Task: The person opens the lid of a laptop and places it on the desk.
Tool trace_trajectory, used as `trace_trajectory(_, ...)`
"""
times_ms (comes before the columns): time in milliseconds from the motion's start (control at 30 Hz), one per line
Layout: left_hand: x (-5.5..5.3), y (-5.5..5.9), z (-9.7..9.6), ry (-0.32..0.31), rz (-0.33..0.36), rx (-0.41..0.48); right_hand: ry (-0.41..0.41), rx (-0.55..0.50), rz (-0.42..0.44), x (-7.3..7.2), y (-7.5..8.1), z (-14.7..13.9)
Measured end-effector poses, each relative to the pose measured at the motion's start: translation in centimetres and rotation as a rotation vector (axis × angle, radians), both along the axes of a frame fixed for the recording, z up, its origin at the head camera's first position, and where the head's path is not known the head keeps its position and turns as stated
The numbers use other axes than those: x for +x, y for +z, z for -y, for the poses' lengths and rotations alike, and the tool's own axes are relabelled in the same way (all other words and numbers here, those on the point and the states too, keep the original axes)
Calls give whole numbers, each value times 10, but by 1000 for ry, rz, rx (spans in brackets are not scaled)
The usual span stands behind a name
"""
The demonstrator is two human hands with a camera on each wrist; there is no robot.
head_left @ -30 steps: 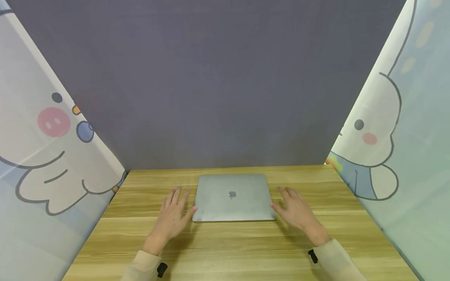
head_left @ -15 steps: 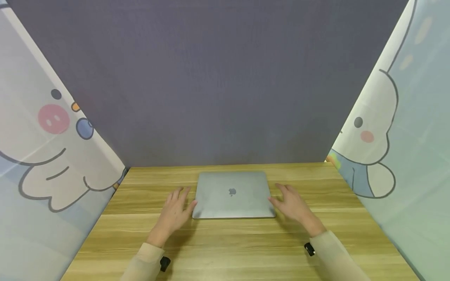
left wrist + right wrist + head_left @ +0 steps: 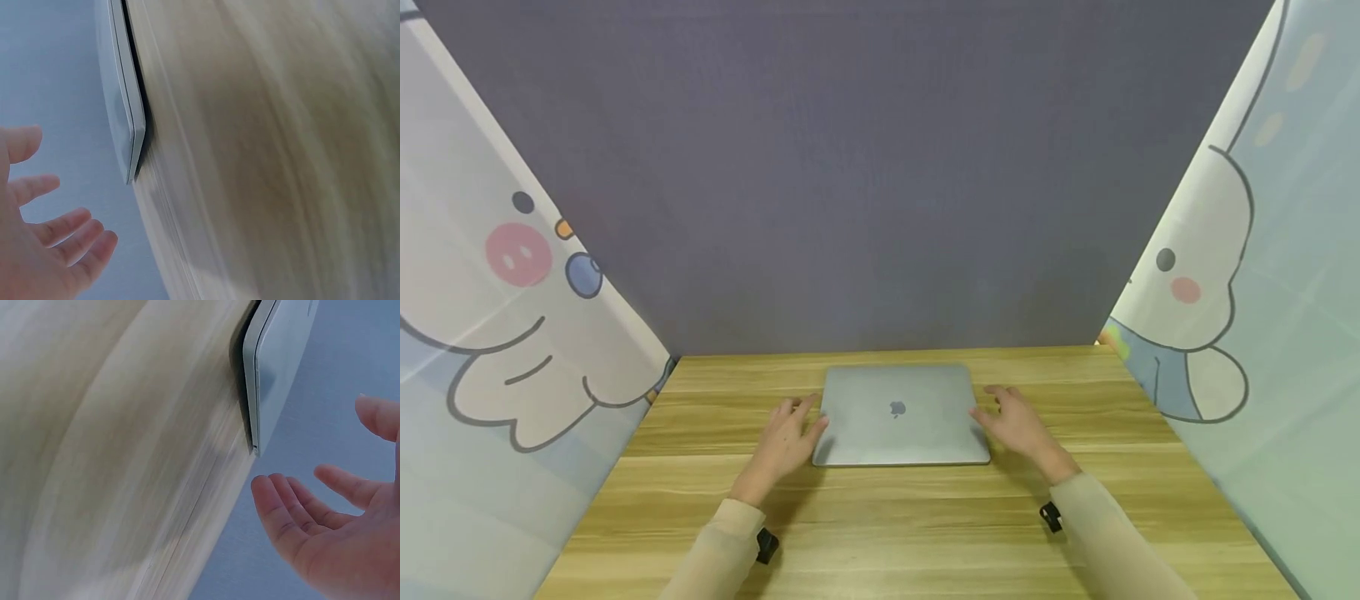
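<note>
In the head view we see the closed laptop (image 3: 891, 433) on the tabletop (image 3: 917, 533), left hand (image 3: 786, 439) and right hand (image 3: 1015, 425) slanting in at its left and right sides, fingers parted, holding nothing — thumb contact is hard to judge. The left wrist view crops the palm but shows fingers clear of the laptop. The right wrist view — laptop cut off — reveals its side seam (image 3: 255, 375).

There it was, plain in the head view: the Apple logo (image 3: 898, 407), dark against silver, sat right at the middle of the closed laptop (image 3: 898, 432), and it read upside down, its little leaf (image 3: 895, 417) pointing toward the wearer!
</note>
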State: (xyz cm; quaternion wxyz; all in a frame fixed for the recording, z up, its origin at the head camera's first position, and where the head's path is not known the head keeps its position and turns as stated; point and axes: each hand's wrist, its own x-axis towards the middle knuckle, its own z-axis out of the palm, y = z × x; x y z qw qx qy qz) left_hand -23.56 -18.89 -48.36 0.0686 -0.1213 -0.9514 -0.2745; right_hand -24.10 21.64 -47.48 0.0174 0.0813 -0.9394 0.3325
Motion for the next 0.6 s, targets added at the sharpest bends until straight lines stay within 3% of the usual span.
trace_trajectory(200, -7, -1, -2, 8, 36, 35, -14, -8, 20, -11, -5, 0)
trace_trajectory(600, -22, -7, -8, 1, 174, 94, -19, -49, 101, -27, -12, 6)
